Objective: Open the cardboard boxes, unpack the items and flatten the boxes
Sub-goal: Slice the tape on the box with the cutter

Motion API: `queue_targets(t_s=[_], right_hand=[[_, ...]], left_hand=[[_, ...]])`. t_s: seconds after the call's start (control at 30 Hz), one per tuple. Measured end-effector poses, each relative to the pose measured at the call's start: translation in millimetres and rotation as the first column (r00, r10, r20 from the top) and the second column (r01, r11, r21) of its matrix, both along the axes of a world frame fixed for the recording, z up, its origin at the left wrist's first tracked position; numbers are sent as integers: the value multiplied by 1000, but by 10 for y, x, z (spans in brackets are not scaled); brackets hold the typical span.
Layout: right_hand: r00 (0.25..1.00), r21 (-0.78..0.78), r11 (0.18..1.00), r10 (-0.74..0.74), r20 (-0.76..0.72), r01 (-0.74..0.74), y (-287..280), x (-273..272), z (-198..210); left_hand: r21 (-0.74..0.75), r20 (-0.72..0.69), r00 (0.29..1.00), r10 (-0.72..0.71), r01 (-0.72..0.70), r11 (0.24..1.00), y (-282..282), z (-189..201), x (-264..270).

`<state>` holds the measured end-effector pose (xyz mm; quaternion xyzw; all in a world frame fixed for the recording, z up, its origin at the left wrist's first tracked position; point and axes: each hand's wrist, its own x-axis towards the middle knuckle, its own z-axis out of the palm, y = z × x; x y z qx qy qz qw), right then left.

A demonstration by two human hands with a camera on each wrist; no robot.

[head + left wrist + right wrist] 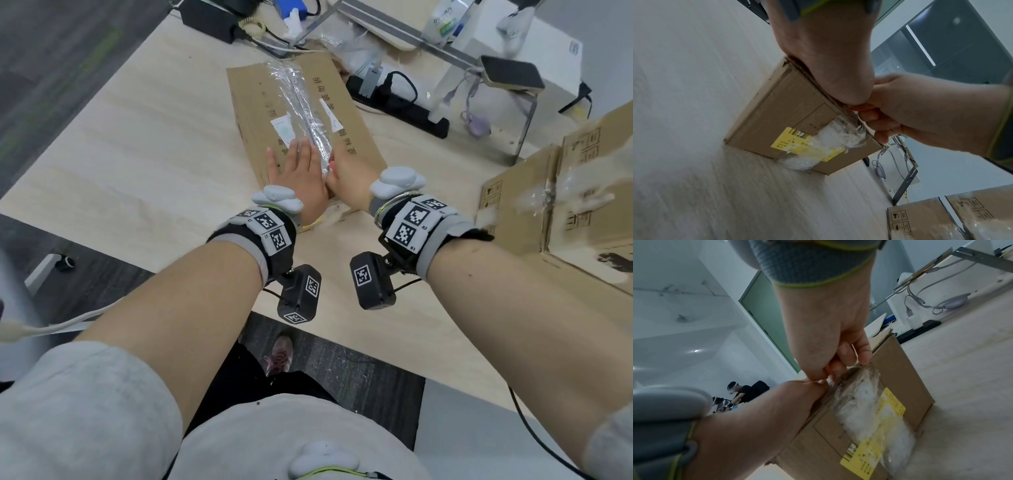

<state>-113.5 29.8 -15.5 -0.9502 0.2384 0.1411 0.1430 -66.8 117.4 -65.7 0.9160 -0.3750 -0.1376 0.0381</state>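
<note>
A long cardboard box [260, 102] lies on the light wooden table [137, 137], sealed along its top seam with clear tape [301, 99]. My left hand [298, 171] rests flat on the near end of the lid, fingers straight and spread; in the left wrist view its heel [828, 56] presses the box's top edge. My right hand [346, 171] sits just beside it. Its curled fingers [849, 353] pinch the tape [869, 402] where it wraps over the near top edge. A yellow label [875, 443] lies under the tape on the box's end face.
More taped cardboard boxes [582, 192] stand at the right edge of the table. Behind the long box lie a black power strip [400, 102] with cables, a phone on a metal stand [510, 73] and a white box [513, 44]. The table's front edge runs below my wrists.
</note>
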Motion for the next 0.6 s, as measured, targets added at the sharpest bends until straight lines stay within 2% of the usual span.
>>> queue_targets(t_s=[0.1, 0.23, 0.33, 0.43, 0.6], right_hand=[[998, -6, 999, 52, -30, -53, -34, -19, 26], [999, 24, 999, 31, 25, -32, -1, -97, -28], [998, 41, 997, 59, -18, -59, -15, -125, 19], [998, 74, 996, 54, 14, -55, -21, -232, 31], [998, 109, 993, 51, -45, -46, -69, -282, 166]], left_hand=[[7, -5, 1000, 3, -3, 1000, -8, -3, 11], [-10, -11, 1000, -1, 1, 1000, -3, -26, 16], [-11, 12, 1000, -15, 15, 1000, 1, -29, 15], [-6, 19, 1000, -12, 12, 1000, -5, -39, 14], [-30, 36, 999, -10, 11, 999, -11, -52, 19]])
